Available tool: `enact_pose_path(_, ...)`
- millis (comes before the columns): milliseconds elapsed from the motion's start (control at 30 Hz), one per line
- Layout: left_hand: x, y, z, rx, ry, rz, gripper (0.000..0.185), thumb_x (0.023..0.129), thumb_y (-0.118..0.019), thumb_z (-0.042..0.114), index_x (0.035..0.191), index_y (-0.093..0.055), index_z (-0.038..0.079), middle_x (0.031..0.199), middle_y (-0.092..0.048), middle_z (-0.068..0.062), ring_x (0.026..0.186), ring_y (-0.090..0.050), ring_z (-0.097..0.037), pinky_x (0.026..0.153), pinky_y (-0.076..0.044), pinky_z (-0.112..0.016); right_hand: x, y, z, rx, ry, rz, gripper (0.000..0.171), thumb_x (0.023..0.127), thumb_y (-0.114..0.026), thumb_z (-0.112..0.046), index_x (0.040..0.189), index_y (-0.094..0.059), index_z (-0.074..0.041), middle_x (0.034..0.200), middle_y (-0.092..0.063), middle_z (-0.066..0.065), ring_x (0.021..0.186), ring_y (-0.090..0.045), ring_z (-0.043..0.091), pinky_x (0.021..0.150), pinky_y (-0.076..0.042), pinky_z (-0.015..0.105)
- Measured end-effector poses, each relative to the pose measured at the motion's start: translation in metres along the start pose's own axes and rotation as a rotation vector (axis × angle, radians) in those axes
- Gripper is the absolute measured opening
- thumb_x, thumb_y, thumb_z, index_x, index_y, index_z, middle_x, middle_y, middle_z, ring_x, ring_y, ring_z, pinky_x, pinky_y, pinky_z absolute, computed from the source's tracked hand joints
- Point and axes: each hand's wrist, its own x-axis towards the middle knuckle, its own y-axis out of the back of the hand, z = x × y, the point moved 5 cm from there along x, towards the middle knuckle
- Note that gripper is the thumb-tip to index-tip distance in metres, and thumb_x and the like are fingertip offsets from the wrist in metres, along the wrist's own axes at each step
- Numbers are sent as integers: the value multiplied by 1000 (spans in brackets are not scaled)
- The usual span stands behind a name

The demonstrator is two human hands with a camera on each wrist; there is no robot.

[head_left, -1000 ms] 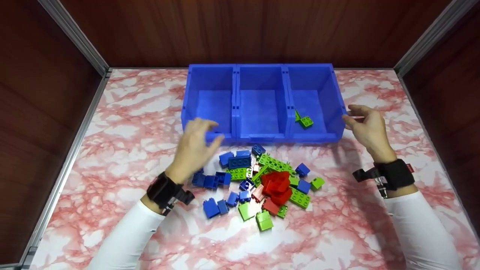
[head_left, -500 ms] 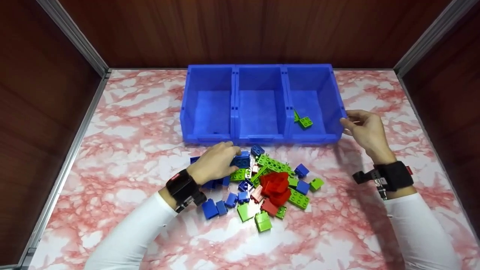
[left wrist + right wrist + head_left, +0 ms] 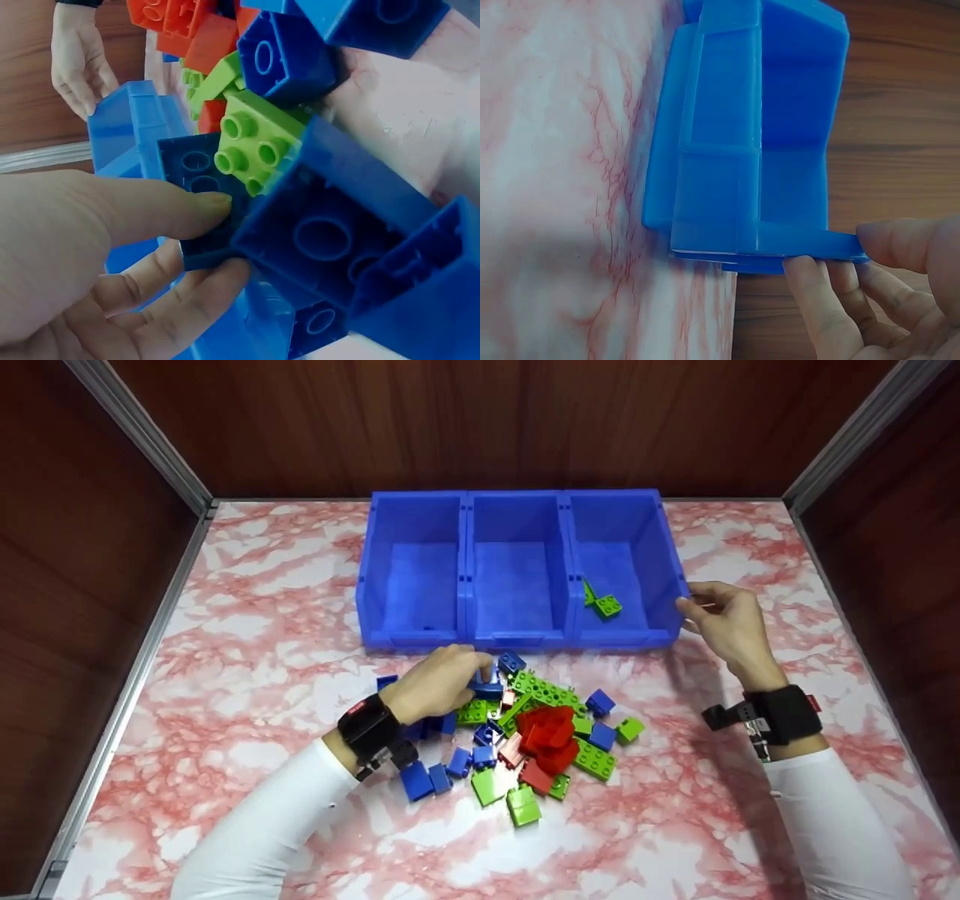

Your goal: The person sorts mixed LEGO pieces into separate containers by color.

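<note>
My left hand (image 3: 442, 681) is over the back left of a loose pile of toy building bricks. Its thumb and fingers pinch a dark blue brick (image 3: 196, 156), whose hollow underside faces the left wrist camera. A green studded brick (image 3: 259, 142) lies right beside it, with more blue bricks (image 3: 360, 195) close by. At the far right, my right hand (image 3: 731, 622) holds the side wall of a blue three-compartment bin (image 3: 716, 112), thumb on the rim and fingers against the outside. Two green pieces (image 3: 608, 606) lie in the bin's right compartment.
A red flower-like cluster (image 3: 550, 739) sits on the pile's right part. Green (image 3: 595, 760) and blue bricks (image 3: 417, 781) spread around it on the red-and-white marbled table (image 3: 285, 585). Brown wood-look panels (image 3: 495, 427) enclose the back and sides.
My left hand has come from the left compartment's front toward me and right, into the pile, and now pinches a blue brick. My right thumb and fingers have closed onto the bin's wall.
</note>
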Motion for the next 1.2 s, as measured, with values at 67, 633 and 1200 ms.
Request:
enact_pose_path(67, -3, 6, -1, -25, 24, -4, 33, 89, -74, -6, 120, -71, 5, 120, -75, -15, 113, -71, -33, 103, -61, -44, 0, 1, 0, 2, 7, 0, 36, 102, -67, -9, 132, -65, 10, 92, -71, -10, 80, -66, 0, 77, -63, 17)
enact_pose_path(633, -2, 106, -57, -22, 309, 243, 26, 90, -71, -3, 115, -70, 1, 117, -74, -23, 104, -72, -38, 92, -62, -50, 1, 4, 1, 7, 4, 3, 38, 102, -67, -10, 133, -64, 11, 85, -68, -20, 81, -66, -1, 78, -63, 16)
enact_pose_path(1200, 48, 62, -94, 156, 410, 213, 26, 88, -68, -5, 113, -66, -9, 114, -73, -31, 108, -71, -48, 98, -59, -57, -1, -1, -1, -27, 34, 5, 35, 102, -68, -11, 131, -67, 9, 92, -70, -6, 80, -67, 0, 78, -64, 19)
